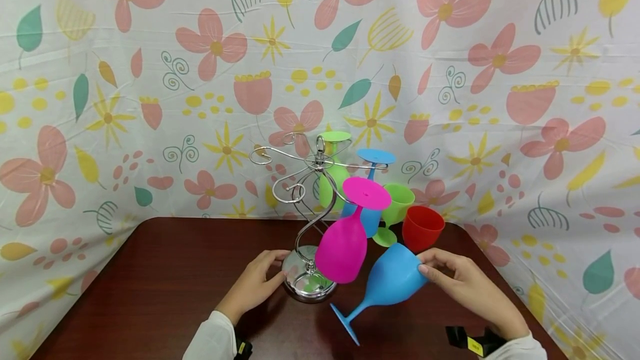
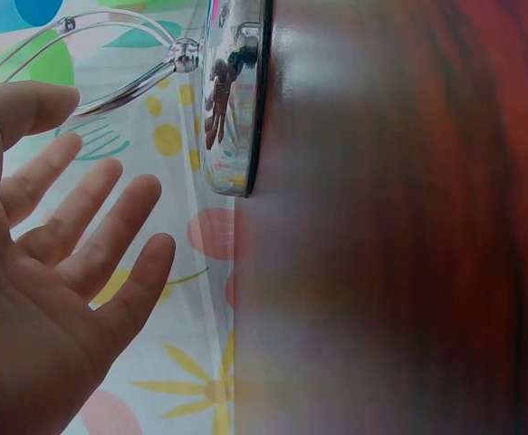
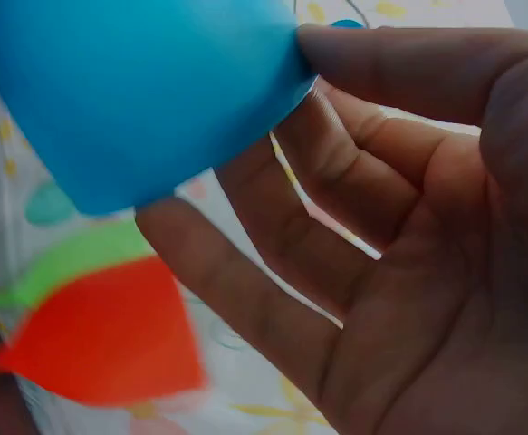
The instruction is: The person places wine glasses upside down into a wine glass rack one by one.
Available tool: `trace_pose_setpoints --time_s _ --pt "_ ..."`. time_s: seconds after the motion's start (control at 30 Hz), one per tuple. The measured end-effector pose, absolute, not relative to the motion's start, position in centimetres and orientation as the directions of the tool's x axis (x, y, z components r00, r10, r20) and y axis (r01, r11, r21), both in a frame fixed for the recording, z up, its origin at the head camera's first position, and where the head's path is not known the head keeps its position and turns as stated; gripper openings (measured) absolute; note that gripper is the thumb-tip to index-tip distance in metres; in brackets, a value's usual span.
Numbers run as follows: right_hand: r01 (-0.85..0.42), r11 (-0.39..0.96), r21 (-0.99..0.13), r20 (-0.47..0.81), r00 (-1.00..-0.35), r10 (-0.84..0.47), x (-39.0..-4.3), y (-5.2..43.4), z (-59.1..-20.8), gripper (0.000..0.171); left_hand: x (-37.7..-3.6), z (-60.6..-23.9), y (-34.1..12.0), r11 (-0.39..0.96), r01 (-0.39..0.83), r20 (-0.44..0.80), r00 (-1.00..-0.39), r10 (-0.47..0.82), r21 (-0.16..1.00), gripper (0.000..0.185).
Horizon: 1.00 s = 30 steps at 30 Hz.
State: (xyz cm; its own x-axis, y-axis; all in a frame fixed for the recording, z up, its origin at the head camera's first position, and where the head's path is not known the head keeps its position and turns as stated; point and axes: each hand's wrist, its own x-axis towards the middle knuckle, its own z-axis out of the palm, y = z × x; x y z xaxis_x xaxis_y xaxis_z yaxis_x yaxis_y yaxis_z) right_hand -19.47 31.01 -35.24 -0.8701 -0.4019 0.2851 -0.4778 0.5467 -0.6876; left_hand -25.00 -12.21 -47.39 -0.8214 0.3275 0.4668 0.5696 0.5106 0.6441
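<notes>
My right hand (image 1: 470, 286) pinches a blue plastic goblet (image 1: 395, 276) at its rim, thumb on one side and fingers on the other. The goblet is tilted, its foot pointing down to the left and its mouth toward the right hand. Beside the round base of a chrome goblet rack (image 1: 309, 291), my left hand (image 1: 256, 283) has its fingers loosely spread, fingertips right at the base's left edge. The left wrist view shows that palm holding nothing. A magenta goblet (image 1: 342, 249) hangs upside down from the rack's front right, just left of the held goblet.
Farther back on the rack hang a green goblet (image 1: 327, 182) and another blue goblet (image 1: 371, 220), both upside down. A green goblet (image 1: 397, 203) and a red goblet (image 1: 422, 230) stand upright at the right rear of the dark wooden table (image 1: 200, 254). A flowered curtain (image 1: 150, 71) surrounds it.
</notes>
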Motion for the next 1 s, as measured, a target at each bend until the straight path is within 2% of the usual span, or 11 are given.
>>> trace_pose_setpoints --time_s 0.17,0.37,0.5,0.67,0.87,1.0 --pt "-0.292 0.34 -0.894 0.078 -0.848 -0.524 -21.0 30.9 -36.6 0.026 -25.1 -47.2 -12.3 0.492 0.593 0.495 -0.805 0.327 0.637 0.033" --pt "-0.151 0.08 -0.985 0.053 -0.713 -0.7 -23.0 30.0 -39.5 0.024 -25.2 -46.8 -12.4 0.463 0.619 0.511 -0.785 0.351 0.634 0.025" --pt "-0.05 -0.074 -0.996 0.089 -0.599 -0.796 -24.2 28.9 -41.5 0.028 -24.9 -46.0 -12.1 0.399 0.628 0.487 -0.774 0.404 0.668 0.022" --pt "0.056 -0.167 -0.984 0.118 -0.494 -0.861 -25.1 27.1 -43.8 0.034 -23.9 -44.3 -11.5 0.31 0.627 0.435 -0.745 0.506 0.715 0.028" --pt "0.178 -0.191 -0.965 0.097 -0.436 -0.895 -25.4 25.2 -45.7 0.037 -22.5 -42.5 -10.7 0.258 0.607 0.362 -0.706 0.609 0.751 0.043" --pt "0.25 -0.226 -0.942 0.105 -0.419 -0.902 -25.3 24.1 -46.6 0.04 -21.6 -41.4 -10.0 0.175 0.664 0.41 -0.624 0.665 0.727 0.043"
